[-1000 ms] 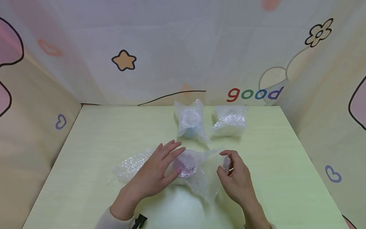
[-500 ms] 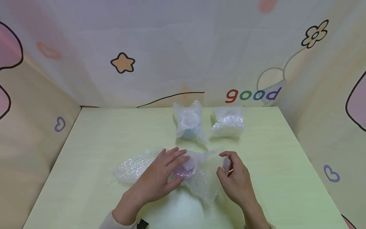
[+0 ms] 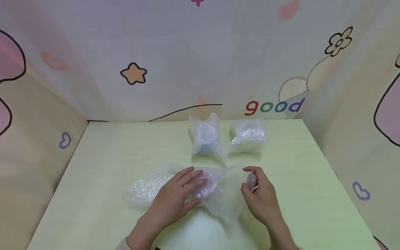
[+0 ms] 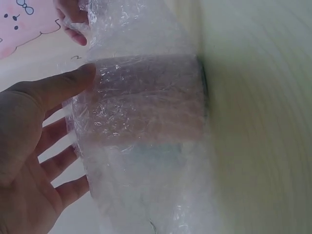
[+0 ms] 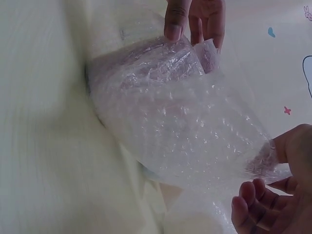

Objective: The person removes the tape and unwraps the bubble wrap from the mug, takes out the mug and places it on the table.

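A pinkish cylinder point(image 4: 146, 100) stands on the table, loosely covered in clear bubble wrap point(image 5: 185, 126). In the head view my left hand point(image 3: 175, 194) reaches it from the left. Its thumb lies at the cylinder's near upper edge, and its fingers cross the top from the far side. To the right, my right hand point(image 3: 262, 196) pinches a gathered end of the wrap between thumb and forefinger. That sheet stretches from the cylinder to the hand. Wrap blurs the cylinder, so its exact kind cannot be told.
Another bubble-wrapped bundle point(image 3: 145, 189) lies left of the cylinder, partly behind the left hand. Two more wrapped items, one bluish at its base point(image 3: 206, 137) and one whitish point(image 3: 248, 135), stand near the table's back edge. Printed cloth walls point(image 3: 168, 52) enclose the table point(image 3: 312, 208).
My left hand has settled over the cylinder's top, its fingers lower and closer in. My right hand keeps its pinch on the wrap and has shifted slightly right. The head view has tilted up slightly.
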Available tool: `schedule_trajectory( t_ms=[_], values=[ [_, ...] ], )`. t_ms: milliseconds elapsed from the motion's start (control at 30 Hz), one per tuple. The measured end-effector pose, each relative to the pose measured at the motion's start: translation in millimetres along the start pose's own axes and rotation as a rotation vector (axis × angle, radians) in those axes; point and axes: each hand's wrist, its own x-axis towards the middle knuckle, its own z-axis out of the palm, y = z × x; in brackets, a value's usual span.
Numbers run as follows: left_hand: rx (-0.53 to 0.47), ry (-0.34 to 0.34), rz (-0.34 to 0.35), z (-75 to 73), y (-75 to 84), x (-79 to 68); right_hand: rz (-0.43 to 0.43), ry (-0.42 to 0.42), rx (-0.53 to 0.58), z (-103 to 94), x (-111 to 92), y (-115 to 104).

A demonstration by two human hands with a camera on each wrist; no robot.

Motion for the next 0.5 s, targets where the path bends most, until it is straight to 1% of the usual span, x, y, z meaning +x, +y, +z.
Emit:
schedule_trajectory(
  t_ms=[133,267,500],
  values=[
    [0.046,0.054,-0.017,4.0,2.0,1.1,-0.006,0.016,-0.006,-1.6,4.8,5.7],
    [0.094,0.102,-0.018,7.0,3.9,4.2,-0.02,0.038,-0.02,-3.7,10.5,12.3],
    [0.135,0.109,-0.033,8.2,5.1,8.7,0.008,0.027,-0.016,-6.5,17.5,25.6]
  ],
)
